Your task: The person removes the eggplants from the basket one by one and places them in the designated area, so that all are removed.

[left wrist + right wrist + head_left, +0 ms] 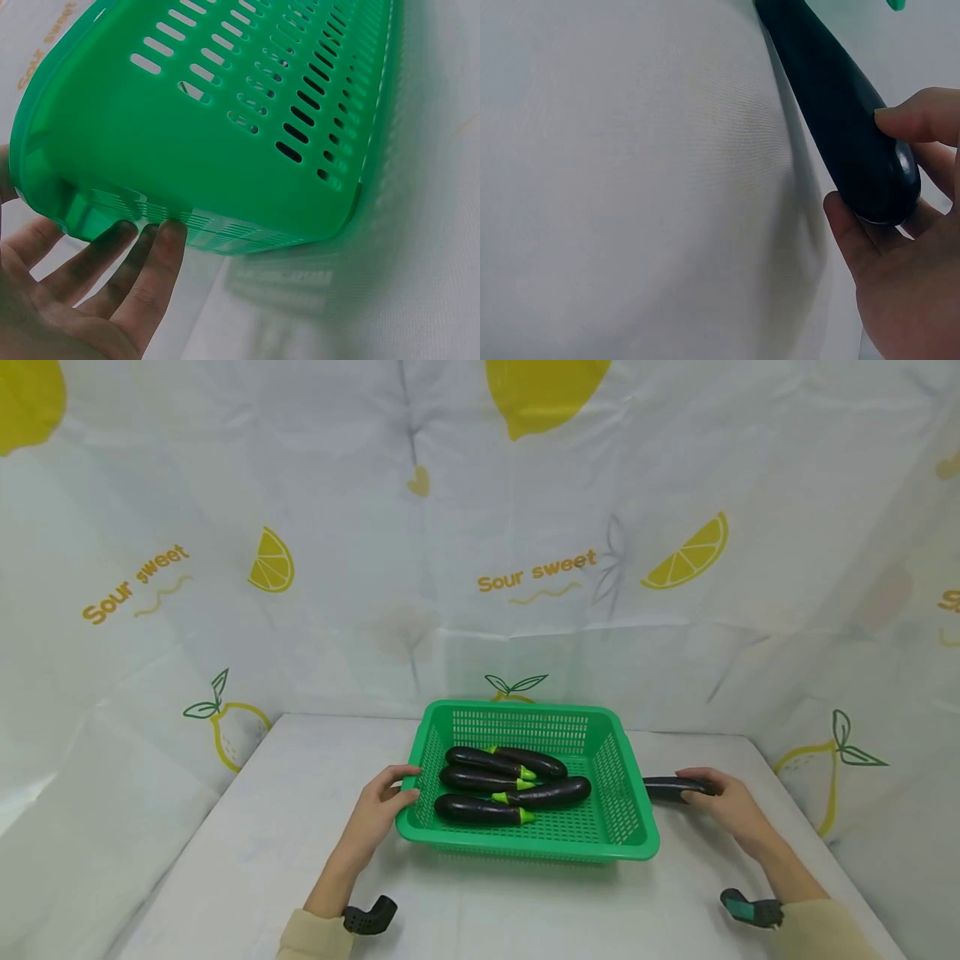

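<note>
a white, lemon-printed sheet (465, 635) hangs behind and beside the pale table (517, 910).

We see a bright green basket (525, 844) patterned with slots, and in it glossy black eggplants (476, 810) with lime-green caps (527, 816). A lone eggplant (663, 788) at three o'clock is equally black. At twelve, our white backdrop (337, 468) carries yellow lemons (549, 393) and orange lettering (537, 572); at eight and four, beige sleeves (315, 935).

A green plastic basket (525, 846) sits on the white table (255, 827).
</note>
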A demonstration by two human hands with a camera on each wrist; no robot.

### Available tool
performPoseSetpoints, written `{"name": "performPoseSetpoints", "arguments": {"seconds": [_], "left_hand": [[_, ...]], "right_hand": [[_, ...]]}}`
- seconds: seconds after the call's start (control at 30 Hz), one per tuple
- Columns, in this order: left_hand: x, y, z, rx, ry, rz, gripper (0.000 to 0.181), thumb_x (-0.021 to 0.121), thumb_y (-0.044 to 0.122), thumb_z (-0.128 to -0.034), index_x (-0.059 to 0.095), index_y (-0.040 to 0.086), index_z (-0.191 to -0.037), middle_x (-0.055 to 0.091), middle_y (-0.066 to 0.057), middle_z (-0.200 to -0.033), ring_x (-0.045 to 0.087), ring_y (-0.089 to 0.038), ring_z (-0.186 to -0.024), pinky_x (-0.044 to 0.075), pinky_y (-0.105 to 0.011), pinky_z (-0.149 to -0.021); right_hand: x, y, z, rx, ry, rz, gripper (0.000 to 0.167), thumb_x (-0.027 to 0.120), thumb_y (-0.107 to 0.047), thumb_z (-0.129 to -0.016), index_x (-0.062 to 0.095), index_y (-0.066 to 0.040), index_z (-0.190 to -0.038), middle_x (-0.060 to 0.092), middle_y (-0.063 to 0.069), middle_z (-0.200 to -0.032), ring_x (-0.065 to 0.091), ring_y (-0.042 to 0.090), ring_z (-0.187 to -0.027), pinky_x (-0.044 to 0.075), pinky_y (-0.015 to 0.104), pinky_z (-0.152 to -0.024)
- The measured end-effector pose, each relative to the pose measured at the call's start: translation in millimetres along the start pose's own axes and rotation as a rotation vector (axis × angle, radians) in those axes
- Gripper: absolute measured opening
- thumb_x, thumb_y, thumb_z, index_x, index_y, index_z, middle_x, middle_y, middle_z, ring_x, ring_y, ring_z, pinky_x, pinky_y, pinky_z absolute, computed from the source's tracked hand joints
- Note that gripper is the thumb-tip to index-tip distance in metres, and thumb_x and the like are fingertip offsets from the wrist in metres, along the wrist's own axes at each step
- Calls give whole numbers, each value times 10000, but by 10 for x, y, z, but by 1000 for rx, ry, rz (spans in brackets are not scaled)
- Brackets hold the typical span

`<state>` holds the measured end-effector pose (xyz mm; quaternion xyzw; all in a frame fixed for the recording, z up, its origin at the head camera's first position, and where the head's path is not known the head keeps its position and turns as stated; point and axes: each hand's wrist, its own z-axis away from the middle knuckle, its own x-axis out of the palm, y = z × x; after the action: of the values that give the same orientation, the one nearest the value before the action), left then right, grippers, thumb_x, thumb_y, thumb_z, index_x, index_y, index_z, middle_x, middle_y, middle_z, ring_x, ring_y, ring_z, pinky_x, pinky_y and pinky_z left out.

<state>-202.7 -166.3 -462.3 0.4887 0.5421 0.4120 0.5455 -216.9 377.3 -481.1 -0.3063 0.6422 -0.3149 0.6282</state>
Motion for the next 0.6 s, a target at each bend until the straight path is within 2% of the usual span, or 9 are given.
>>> {"name": "performPoseSetpoints", "arguments": {"seconds": [0.27,0.6], "left_hand": [[4,1,3,6,-1,1,339,663,178,-991,631,126,-1325,565,-99,-1422,601,-282,-1243,471,-467,-991],[6,0,4,7,0,3,341,666,183,-990,630,129,-1325,566,-106,-1422,609,-276,-1229,476,-452,-980]], "right_hand": [[67,8,-22,-27,-8,24,468,658,-153,-981,535,78,-1369,466,359,-1413,401,536,-1314,341,674,-1025],[29,-34,18,-30,-6,70,485,621,-190,-1012,502,89,-1391,456,371,-1421,416,561,-1304,400,662,-997]]}}
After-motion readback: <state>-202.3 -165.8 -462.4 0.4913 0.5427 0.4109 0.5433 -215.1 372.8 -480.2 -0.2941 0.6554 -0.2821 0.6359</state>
